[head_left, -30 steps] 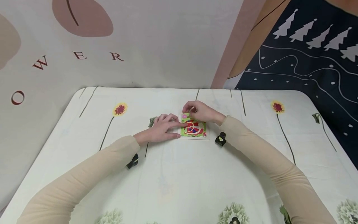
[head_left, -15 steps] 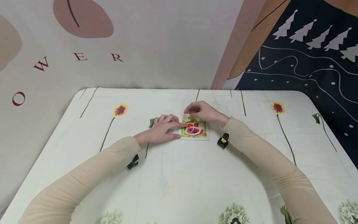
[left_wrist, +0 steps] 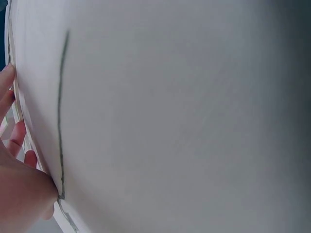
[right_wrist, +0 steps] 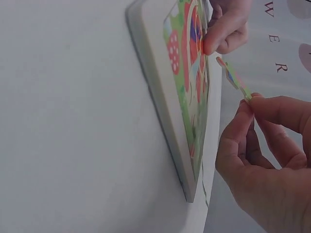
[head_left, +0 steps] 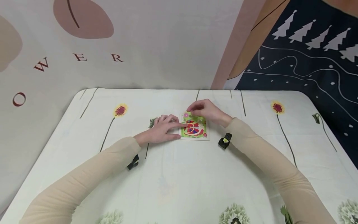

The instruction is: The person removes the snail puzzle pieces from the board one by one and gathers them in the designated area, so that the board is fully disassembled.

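A small square jigsaw puzzle [head_left: 195, 133] with a red, blue and green picture lies in a pale frame on the cloth. My left hand [head_left: 162, 130] lies along its left side, index finger stretched onto the picture and thumb by the near left corner. Over the far edge, my right hand [head_left: 210, 112] pinches a thin puzzle piece [right_wrist: 233, 77] between thumb and fingertips. In the right wrist view that piece is raised off the board and tilted, seen nearly edge-on. Only the left hand's fingers and side [left_wrist: 24, 189] show in the left wrist view; the board is mostly hidden there.
A white cloth [head_left: 179, 180] printed with flowers and stems covers the table. Behind it hangs a pale wall cloth [head_left: 156, 62] with letters, and a dark one [head_left: 296, 62] with white trees is at the right. Black straps [head_left: 225, 141] sit at both wrists.
My right hand has shifted slightly right, and the piece's far left corner has lifted away from the frame with it. The left hand stays in place.
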